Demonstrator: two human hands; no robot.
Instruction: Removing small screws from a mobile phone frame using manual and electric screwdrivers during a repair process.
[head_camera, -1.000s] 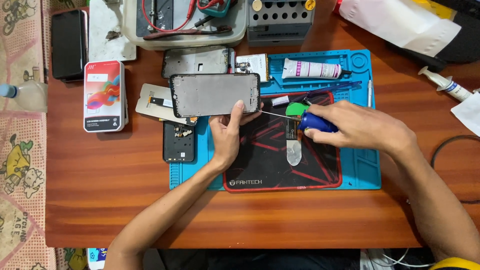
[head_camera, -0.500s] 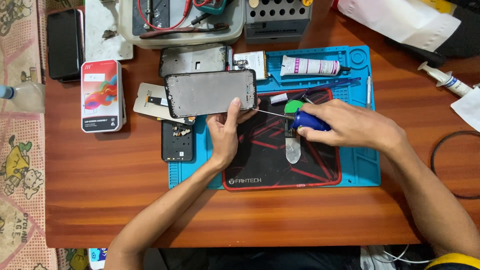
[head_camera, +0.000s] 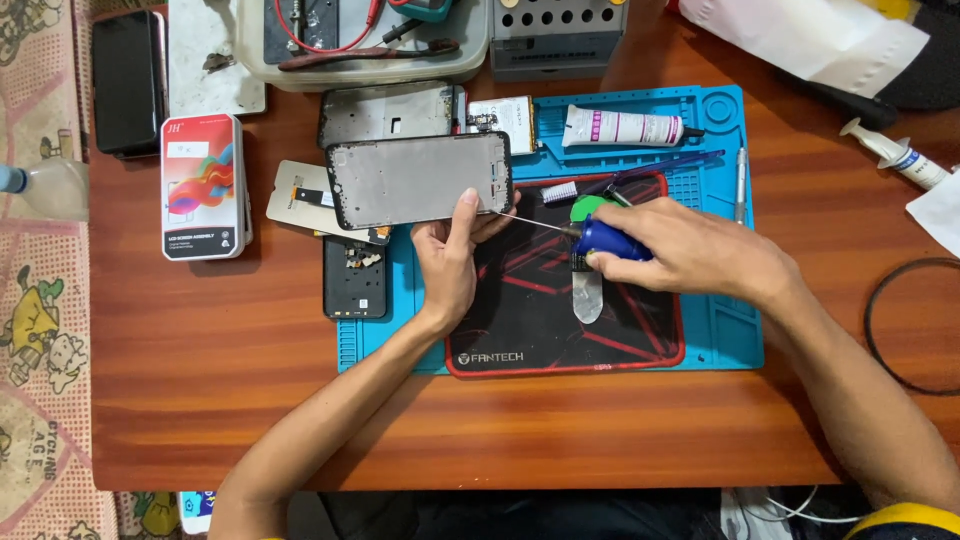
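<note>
Little has moved: L hand (head_camera: 447, 262) still grips phone frame (head_camera: 420, 181) at its edge; R hand (head_camera: 690, 250) stays clenched on blue glue bottle (head_camera: 608, 241), needle tip touching frame, over blue mat (head_camera: 720, 330).

Since 1.0 s ago: left hand (head_camera: 450, 262) has shifted its grip on the grey rectangular phone frame (head_camera: 420, 180); thumb now lies up over the frame's right lower edge. Right hand (head_camera: 690, 250) with blue-handled needle-tipped applicator (head_camera: 605, 240) has edged left; the needle tip now meets the frame's right edge.
</note>
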